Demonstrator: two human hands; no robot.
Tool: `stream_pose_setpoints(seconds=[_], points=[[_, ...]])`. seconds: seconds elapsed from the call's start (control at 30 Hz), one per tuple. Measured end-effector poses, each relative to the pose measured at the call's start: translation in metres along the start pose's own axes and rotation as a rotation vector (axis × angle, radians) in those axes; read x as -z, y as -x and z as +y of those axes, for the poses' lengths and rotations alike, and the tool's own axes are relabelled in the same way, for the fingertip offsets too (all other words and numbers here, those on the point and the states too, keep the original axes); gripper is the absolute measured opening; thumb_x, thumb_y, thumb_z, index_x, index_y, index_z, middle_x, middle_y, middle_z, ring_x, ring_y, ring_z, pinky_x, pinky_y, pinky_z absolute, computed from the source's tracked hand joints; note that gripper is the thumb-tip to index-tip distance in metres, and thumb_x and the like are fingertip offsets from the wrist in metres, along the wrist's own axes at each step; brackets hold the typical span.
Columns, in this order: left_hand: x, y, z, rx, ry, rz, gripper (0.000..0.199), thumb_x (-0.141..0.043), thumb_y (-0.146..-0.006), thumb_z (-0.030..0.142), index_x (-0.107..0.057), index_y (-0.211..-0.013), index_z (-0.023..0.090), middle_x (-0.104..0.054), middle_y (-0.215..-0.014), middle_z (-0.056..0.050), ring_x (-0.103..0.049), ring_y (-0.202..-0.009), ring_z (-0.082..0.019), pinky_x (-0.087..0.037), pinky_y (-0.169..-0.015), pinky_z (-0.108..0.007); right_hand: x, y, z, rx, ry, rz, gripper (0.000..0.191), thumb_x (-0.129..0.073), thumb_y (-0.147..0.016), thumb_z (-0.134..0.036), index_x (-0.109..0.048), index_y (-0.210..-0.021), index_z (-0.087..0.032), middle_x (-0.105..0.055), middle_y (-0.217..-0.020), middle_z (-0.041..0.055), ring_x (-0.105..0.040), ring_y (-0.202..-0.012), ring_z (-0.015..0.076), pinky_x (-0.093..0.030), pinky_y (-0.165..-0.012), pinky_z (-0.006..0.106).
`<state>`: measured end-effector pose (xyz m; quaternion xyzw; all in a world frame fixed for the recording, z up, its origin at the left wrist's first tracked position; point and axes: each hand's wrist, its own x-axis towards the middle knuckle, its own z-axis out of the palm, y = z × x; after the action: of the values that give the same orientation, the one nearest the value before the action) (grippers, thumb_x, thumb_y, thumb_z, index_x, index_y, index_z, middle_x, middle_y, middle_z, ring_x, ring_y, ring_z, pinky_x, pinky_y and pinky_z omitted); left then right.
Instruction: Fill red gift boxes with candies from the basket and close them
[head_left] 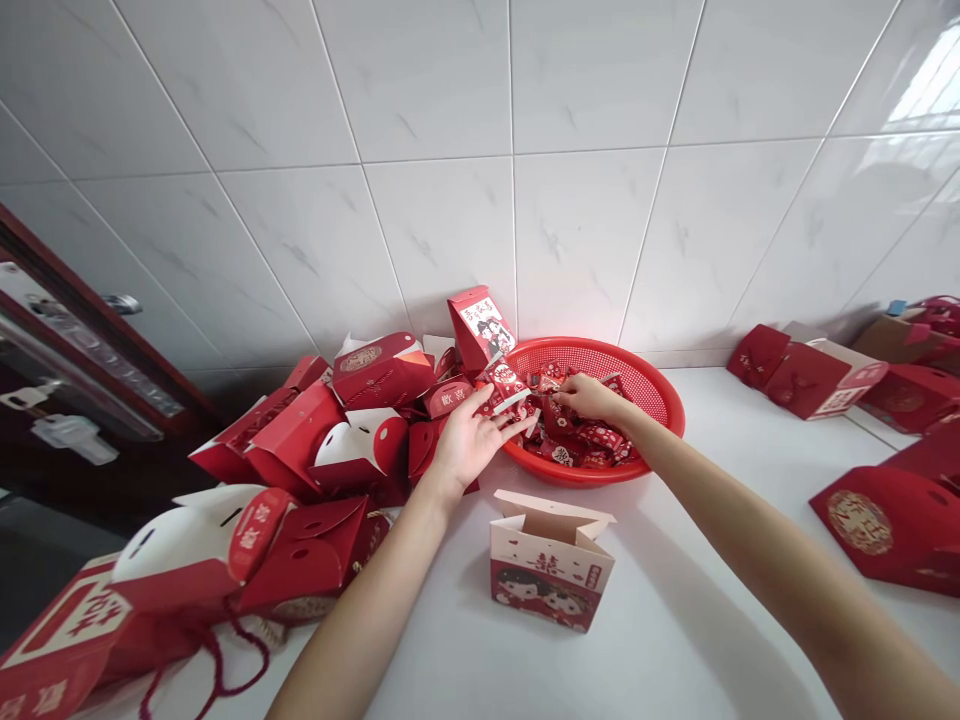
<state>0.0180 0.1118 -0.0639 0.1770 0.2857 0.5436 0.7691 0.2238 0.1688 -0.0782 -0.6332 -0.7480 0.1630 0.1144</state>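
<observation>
A red plastic basket (667, 385) with a perforated side holds a heap of small red printed packets (592, 440). My left hand (471, 440) is at the basket's left rim, thumb and fingers closed on a red and white printed packet (505, 380). Inside the basket, my right hand (591, 397) pinches at the packets with its fingertips; part of what it grips is hidden. In front of the basket, a small pink and red gift box (551, 575) with cartoon figures stands upright on the white surface, its top flaps open.
Several red gift boxes crowd the left side, among them a box with a cord handle (176, 600). A red cartoon box (480, 330) leans near the tiled wall (442, 220). More red boxes (892, 525) lie at the right. Keys (67, 430) hang at a door on the left.
</observation>
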Motion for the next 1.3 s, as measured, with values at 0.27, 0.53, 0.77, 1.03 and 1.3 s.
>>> stream_pose_setpoints(seconds=[0.27, 0.53, 0.77, 1.03, 1.3], points=[[0.001, 0.0, 0.0, -0.025, -0.033, -0.01, 0.007, -0.063, -0.09, 0.014, -0.07, -0.092, 0.015, -0.077, -0.091, -0.008, -0.073, -0.104, -0.027, -0.046, -0.114, -0.06, 0.006, 0.006, 0.007, -0.083, -0.046, 0.104, 0.023, -0.06, -0.082, -0.01, -0.076, -0.097, -0.017, -0.077, -0.099, 0.0079, -0.07, -0.092, 0.0212, -0.05, -0.074, 0.025], [0.009, -0.006, -0.004, -0.171, -0.129, -0.103, 0.011, -0.074, -0.079, 0.011, -0.069, -0.087, 0.016, -0.077, -0.104, -0.007, -0.069, -0.118, -0.031, -0.048, -0.112, -0.058, 0.008, 0.015, 0.003, -0.223, 0.082, 0.158, 0.024, -0.062, -0.078, -0.009, -0.073, -0.098, -0.017, -0.075, -0.105, 0.016, -0.069, -0.099, 0.0327, -0.047, -0.069, 0.031], [0.009, -0.008, -0.004, -0.164, -0.144, -0.093, 0.005, -0.07, -0.084, 0.012, -0.07, -0.088, 0.014, -0.077, -0.101, -0.009, -0.07, -0.115, -0.029, -0.05, -0.111, -0.056, 0.008, 0.019, -0.012, 0.043, 0.049, 0.13, 0.02, -0.057, -0.091, -0.016, -0.072, -0.105, -0.017, -0.077, -0.107, 0.0064, -0.069, -0.099, 0.0198, -0.048, -0.084, 0.025], [0.01, -0.009, -0.004, -0.163, -0.158, -0.094, 0.006, -0.07, -0.084, 0.011, -0.071, -0.089, 0.013, -0.078, -0.092, -0.008, -0.074, -0.109, -0.029, -0.054, -0.107, -0.053, -0.008, 0.014, -0.029, 0.197, 0.179, -0.191, 0.018, -0.07, -0.081, -0.011, -0.077, -0.096, -0.019, -0.079, -0.096, 0.0063, -0.073, -0.089, 0.0225, -0.052, -0.072, 0.026], [0.013, -0.012, -0.005, -0.152, -0.148, -0.113, 0.012, -0.073, -0.083, 0.012, -0.072, -0.094, 0.015, -0.079, -0.102, -0.009, -0.073, -0.11, -0.028, -0.056, -0.105, -0.051, -0.029, 0.0, -0.056, 0.118, 0.399, -0.25, 0.036, -0.071, -0.094, -0.037, -0.066, -0.124, -0.017, -0.067, -0.127, 0.011, -0.067, -0.112, 0.0262, -0.056, -0.094, 0.045]])
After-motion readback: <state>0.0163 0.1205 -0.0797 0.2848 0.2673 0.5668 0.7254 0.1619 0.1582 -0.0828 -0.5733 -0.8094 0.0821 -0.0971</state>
